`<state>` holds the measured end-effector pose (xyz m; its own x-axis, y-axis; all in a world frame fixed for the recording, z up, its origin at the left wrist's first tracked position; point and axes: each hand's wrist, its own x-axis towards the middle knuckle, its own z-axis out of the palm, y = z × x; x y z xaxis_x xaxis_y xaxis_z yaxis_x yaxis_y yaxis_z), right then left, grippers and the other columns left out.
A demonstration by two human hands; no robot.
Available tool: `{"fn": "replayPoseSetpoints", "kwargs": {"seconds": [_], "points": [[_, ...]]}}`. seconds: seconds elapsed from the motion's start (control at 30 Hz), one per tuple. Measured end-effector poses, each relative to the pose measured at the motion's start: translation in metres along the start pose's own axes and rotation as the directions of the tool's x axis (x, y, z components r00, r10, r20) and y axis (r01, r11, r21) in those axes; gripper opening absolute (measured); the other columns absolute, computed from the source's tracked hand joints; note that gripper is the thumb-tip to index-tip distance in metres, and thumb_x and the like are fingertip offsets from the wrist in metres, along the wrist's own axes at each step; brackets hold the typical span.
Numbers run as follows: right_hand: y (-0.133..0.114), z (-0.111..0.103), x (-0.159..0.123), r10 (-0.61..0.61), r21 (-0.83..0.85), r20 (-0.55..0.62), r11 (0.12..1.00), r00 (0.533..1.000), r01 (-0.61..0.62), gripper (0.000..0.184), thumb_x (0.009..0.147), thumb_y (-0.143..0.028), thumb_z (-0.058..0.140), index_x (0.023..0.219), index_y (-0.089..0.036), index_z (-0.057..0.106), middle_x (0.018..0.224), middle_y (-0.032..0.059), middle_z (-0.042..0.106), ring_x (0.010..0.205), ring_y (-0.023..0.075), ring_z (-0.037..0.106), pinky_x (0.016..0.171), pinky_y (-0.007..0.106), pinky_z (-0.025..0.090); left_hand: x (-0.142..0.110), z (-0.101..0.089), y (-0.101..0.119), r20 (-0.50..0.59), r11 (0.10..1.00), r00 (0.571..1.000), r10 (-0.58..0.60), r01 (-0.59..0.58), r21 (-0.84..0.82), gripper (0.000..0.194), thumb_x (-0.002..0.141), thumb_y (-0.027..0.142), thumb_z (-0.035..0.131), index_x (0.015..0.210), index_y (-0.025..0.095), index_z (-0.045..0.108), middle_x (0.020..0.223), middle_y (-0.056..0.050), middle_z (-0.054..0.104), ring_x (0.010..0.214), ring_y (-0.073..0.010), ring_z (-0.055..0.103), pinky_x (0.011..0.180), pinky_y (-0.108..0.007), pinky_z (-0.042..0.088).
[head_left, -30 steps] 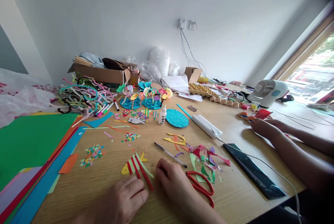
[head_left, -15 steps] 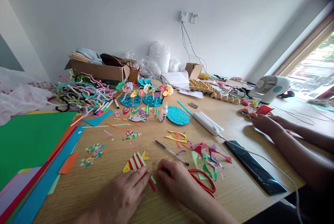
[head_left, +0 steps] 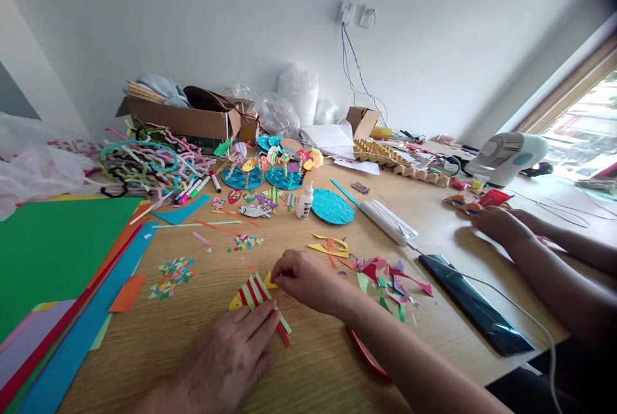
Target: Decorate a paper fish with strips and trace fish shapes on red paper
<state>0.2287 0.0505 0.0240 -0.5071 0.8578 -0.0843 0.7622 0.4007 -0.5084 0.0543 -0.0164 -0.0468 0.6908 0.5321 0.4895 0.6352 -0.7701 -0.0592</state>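
Observation:
A yellow paper fish [head_left: 255, 295] with red and green strips glued across it lies on the wooden table [head_left: 308, 362] in front of me. My left hand [head_left: 230, 356] rests flat beside it, fingers stretched out, fingertips touching the lower strips. My right hand [head_left: 306, 280] has its fingers pinched together at the fish's tail end; what they hold, if anything, is hidden. Red scissors [head_left: 366, 355] lie partly under my right forearm.
Coloured paper sheets [head_left: 53, 260] lie at the left, paper scraps [head_left: 385, 279] to the right. A glue bottle [head_left: 304, 202], blue discs, pipe cleaners [head_left: 144, 163] and boxes stand further back. Another person's hands [head_left: 501, 224] work at the right, near a black phone [head_left: 477, 314] and a fan [head_left: 506, 157].
My right hand has left the scissors and moved up and left to the fish's tail. My left hand slid forward onto the strips. The camera tilted slightly.

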Motion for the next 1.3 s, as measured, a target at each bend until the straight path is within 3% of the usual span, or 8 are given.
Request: {"fn": "replayPoseSetpoints", "kwargs": {"seconds": [0.27, 0.57, 0.77, 0.97, 1.3], "points": [[-0.006, 0.001, 0.012, -0.036, -0.068, 0.094, 0.997, 0.995, 0.042, 0.024, 0.073, -0.011, 0.053, 0.083, -0.018, 0.073, 0.079, 0.0027, 0.07, 0.073, 0.0131, 0.058, 0.063, 0.02, 0.037, 0.003, -0.004, 0.0, -0.007, 0.999, 1.0, 0.008, -0.008, -0.038, 0.03, 0.084, 0.017, 0.044, 0.111, 0.014, 0.056, 0.112, -0.007, 0.065, 0.094, -0.0197, 0.064, 0.076, -0.031, 0.055], [-0.001, 0.01, 0.016, -0.043, -0.107, 0.105, 0.993, 0.994, 0.054, 0.025, 0.071, -0.015, 0.05, 0.081, -0.02, 0.073, 0.078, 0.0028, 0.07, 0.071, 0.0145, 0.058, 0.062, 0.022, 0.037, 0.0, -0.001, 0.004, 0.086, 0.995, 0.995, -0.051, 0.058, -0.076, 0.03, 0.084, 0.018, 0.045, 0.112, 0.018, 0.055, 0.116, -0.005, 0.063, 0.096, -0.0199, 0.062, 0.08, -0.032, 0.053], [-0.002, 0.012, 0.017, -0.033, -0.129, 0.099, 0.991, 0.995, 0.046, 0.025, 0.072, -0.015, 0.049, 0.081, -0.02, 0.072, 0.079, 0.0032, 0.07, 0.072, 0.0147, 0.058, 0.063, 0.022, 0.037, 0.0, 0.0, 0.005, 0.083, 0.994, 0.994, -0.073, 0.079, -0.075, 0.033, 0.081, 0.015, 0.049, 0.113, 0.017, 0.054, 0.117, -0.006, 0.063, 0.1, -0.0213, 0.061, 0.084, -0.035, 0.052], [0.0, 0.015, 0.019, -0.031, -0.143, 0.125, 0.988, 0.992, 0.049, 0.024, 0.07, -0.017, 0.048, 0.077, -0.02, 0.071, 0.075, 0.0029, 0.069, 0.069, 0.0144, 0.057, 0.06, 0.021, 0.036, 0.002, -0.005, 0.004, 0.139, 0.997, 0.989, -0.044, 0.053, -0.059, 0.034, 0.08, 0.017, 0.05, 0.114, 0.017, 0.055, 0.117, -0.006, 0.063, 0.1, -0.0212, 0.061, 0.082, -0.034, 0.053], [-0.006, 0.011, 0.029, 0.012, -0.185, 0.142, 0.983, 0.99, 0.015, 0.026, 0.074, -0.016, 0.048, 0.084, -0.019, 0.071, 0.084, 0.0038, 0.07, 0.074, 0.0148, 0.059, 0.061, 0.022, 0.035, 0.003, -0.006, 0.002, 0.141, 0.999, 0.99, -0.017, 0.021, -0.027, 0.032, 0.081, 0.017, 0.049, 0.112, 0.015, 0.055, 0.115, -0.007, 0.064, 0.097, -0.0224, 0.063, 0.08, -0.035, 0.054]]}}
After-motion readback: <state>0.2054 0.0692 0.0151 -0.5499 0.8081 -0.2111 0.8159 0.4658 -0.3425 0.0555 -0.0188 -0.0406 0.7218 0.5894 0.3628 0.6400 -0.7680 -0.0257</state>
